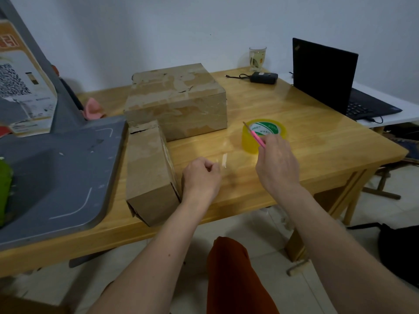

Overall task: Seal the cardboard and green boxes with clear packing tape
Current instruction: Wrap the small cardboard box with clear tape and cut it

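- Your left hand is curled, its fingertips pinching a short strip of clear tape that stands just above the wooden table. The strip looks feather-light, limp and sticky, so hold it by one end only, or it will likely fold onto itself.
- Your right hand grips a thin pink-handled cutter, blade end pointing up and away, just beside the tape roll. Whether it touches the roll, you cannot tell.
- The roll lies flat on the table, right of the boxes. It should be stiff and fairly light; take it by the outer rim or through the core.
- The small cardboard box lies nearest you, just left of your left hand, its far flap gaping slightly. The large cardboard box sits behind it, touching or nearly so.
- Both boxes look rigid but scuffed; steady them with a flat palm on top.
- Something green shows at the far left edge; whether it is the green box is unclear.
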The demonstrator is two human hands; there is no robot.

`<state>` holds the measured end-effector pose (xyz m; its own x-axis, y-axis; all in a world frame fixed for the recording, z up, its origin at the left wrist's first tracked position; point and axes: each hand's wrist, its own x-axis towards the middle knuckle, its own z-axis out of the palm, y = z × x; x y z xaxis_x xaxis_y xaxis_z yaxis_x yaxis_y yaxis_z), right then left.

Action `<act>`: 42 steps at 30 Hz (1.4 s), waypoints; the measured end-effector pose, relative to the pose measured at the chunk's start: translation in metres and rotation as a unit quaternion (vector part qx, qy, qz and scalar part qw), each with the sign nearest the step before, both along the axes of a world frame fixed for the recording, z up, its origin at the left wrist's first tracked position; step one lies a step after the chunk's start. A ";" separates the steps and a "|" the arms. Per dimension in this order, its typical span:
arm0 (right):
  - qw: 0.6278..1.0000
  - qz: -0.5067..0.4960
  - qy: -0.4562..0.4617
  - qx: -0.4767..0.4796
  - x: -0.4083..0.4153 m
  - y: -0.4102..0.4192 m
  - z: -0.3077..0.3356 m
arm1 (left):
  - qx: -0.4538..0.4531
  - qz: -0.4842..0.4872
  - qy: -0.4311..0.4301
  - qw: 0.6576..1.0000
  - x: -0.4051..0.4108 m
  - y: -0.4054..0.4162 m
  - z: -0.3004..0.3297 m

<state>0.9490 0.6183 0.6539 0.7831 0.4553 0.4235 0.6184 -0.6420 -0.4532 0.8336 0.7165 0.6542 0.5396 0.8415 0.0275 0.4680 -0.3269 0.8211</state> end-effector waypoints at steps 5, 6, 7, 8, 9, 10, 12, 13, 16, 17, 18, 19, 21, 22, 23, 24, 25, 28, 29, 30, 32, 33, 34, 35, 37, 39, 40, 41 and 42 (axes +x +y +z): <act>0.999 0.026 0.001 -0.034 0.021 0.010 0.009 | -0.017 -0.006 0.010 1.000 -0.001 -0.003 0.003; 0.998 0.044 0.003 -0.050 0.025 0.013 0.011 | -0.018 -0.008 0.012 1.000 -0.002 -0.003 0.004; 0.996 0.061 0.003 -0.070 0.028 0.017 0.013 | -0.020 -0.007 0.013 1.000 -0.002 -0.002 0.004; 0.993 0.077 0.003 -0.091 0.030 0.020 0.014 | -0.022 -0.006 0.015 1.000 -0.002 -0.001 0.004; 0.989 0.096 0.007 -0.109 0.032 0.024 0.016 | -0.023 -0.005 0.017 1.000 -0.002 0.000 0.004; 0.986 0.115 0.016 -0.122 0.034 0.027 0.017 | -0.024 -0.004 0.019 1.000 -0.002 0.002 0.003; 0.980 0.140 0.040 -0.139 0.036 0.030 0.018 | -0.029 -0.003 0.021 0.999 -0.003 0.003 0.002; 0.978 0.147 0.048 -0.143 0.038 0.030 0.018 | -0.032 -0.003 0.017 0.999 -0.003 0.004 0.001; 0.977 0.152 0.083 -0.122 0.044 0.028 0.013 | -0.049 0.002 0.018 0.999 -0.002 0.007 -0.003; 0.978 0.153 0.098 -0.105 0.045 0.026 0.010 | -0.055 0.004 0.021 0.998 -0.001 0.007 -0.004; 0.978 0.156 0.111 -0.088 0.047 0.026 0.008 | -0.058 0.005 0.025 0.998 -0.001 0.008 -0.005; 0.977 0.159 0.122 -0.071 0.048 0.025 0.006 | -0.060 0.006 0.032 0.998 0.000 0.009 -0.006; 0.977 0.162 0.136 -0.040 0.052 0.023 0.002 | -0.065 0.010 0.052 0.996 0.003 0.012 -0.010; 0.976 0.164 0.141 -0.029 0.053 0.023 0.000 | -0.065 0.011 0.062 0.996 0.005 0.013 -0.012; 0.975 0.169 0.143 -0.020 0.055 0.022 -0.002 | -0.065 0.015 0.069 0.995 0.006 0.014 -0.013; 0.973 0.175 0.148 -0.012 0.057 0.022 -0.005 | -0.064 0.019 0.074 0.995 0.008 0.016 -0.015; 0.972 0.181 0.153 -0.003 0.059 0.021 -0.007 | -0.062 0.023 0.078 0.995 0.009 0.018 -0.017; 0.965 0.202 0.167 0.019 0.063 0.020 -0.012 | -0.072 0.026 0.087 0.993 0.011 0.021 -0.019; 0.963 0.205 0.173 0.026 0.063 0.020 -0.012 | -0.074 0.027 0.086 0.993 0.011 0.022 -0.019; 0.962 0.207 0.178 0.035 0.063 0.019 -0.013 | -0.076 0.031 0.082 0.993 0.012 0.023 -0.020; 0.958 0.211 0.186 0.049 0.063 0.017 -0.012 | -0.089 0.042 0.067 0.993 0.013 0.023 -0.020; 0.956 0.215 0.190 0.053 0.063 0.016 -0.011 | -0.102 0.045 0.057 0.992 0.013 0.023 -0.019; 0.954 0.220 0.193 0.056 0.062 0.015 -0.010 | -0.118 0.047 0.048 0.991 0.013 0.022 -0.018; 0.952 0.224 0.198 0.058 0.062 0.013 -0.009 | -0.136 0.050 0.041 0.989 0.012 0.022 -0.016; 0.950 0.229 0.205 0.059 0.062 0.012 -0.008 | -0.167 0.062 0.031 0.983 0.013 0.022 -0.015; 0.950 0.230 0.204 0.058 0.063 0.010 -0.008 | -0.193 0.077 0.014 0.978 0.015 0.021 -0.015; 0.950 0.231 0.204 0.057 0.064 0.010 -0.009 | -0.199 0.081 0.008 0.977 0.015 0.021 -0.015; 0.950 0.231 0.205 0.055 0.065 0.010 -0.009 | -0.202 0.084 0.002 0.976 0.016 0.021 -0.016; 0.950 0.230 0.204 0.053 0.065 0.009 -0.009 | -0.205 0.086 -0.005 0.975 0.016 0.020 -0.015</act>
<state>1.0145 0.6274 0.6448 0.6197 0.7617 0.1894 0.5816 -0.2836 -0.7625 0.8495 0.7363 0.6389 0.3919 0.8608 -0.3248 0.4775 0.1115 0.8715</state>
